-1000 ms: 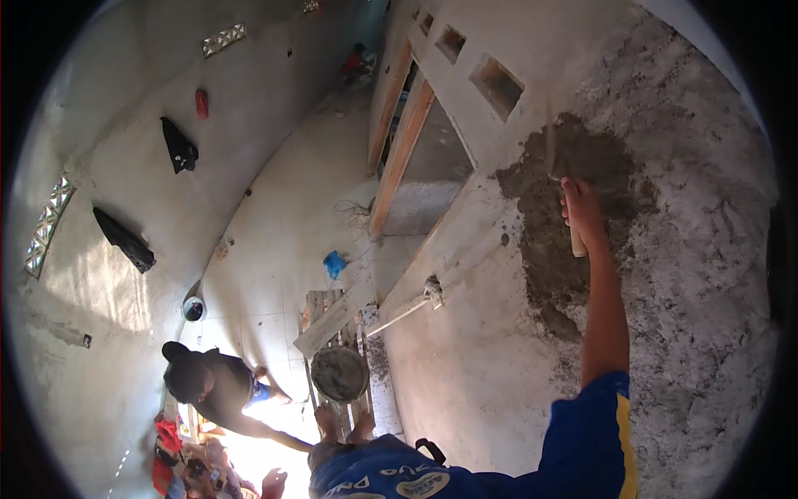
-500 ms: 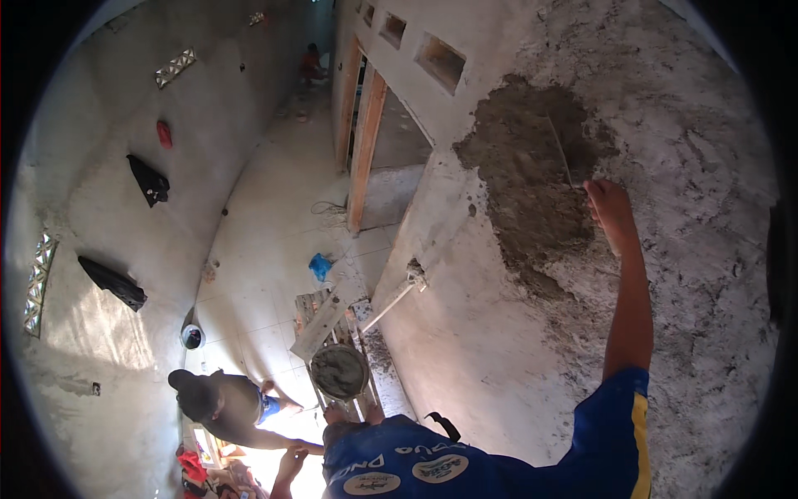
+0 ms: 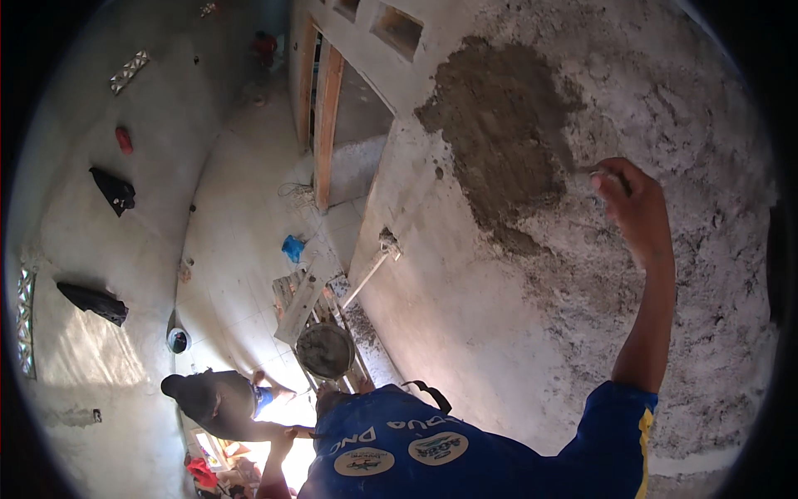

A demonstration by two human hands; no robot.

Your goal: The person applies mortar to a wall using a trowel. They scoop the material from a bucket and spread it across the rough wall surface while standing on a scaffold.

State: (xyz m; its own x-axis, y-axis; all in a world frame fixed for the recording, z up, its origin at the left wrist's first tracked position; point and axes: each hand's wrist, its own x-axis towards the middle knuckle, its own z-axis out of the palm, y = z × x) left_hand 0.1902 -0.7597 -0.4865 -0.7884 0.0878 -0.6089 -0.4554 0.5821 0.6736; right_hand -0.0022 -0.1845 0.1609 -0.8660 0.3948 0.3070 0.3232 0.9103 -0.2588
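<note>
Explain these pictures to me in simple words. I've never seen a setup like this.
There's no machine: someone works bare-handed, wearing a wide fisheye camera on the head. It looks down, and straight edges bend near the rim.

The right hand is raised before a rough wall, gripping a tool that is mostly hidden. Left of it, a dark patch covers part of the wall.

The left hand is low, near a co-worker's arm; its grip is unclear. Grey mix sits in a round container below.
</note>
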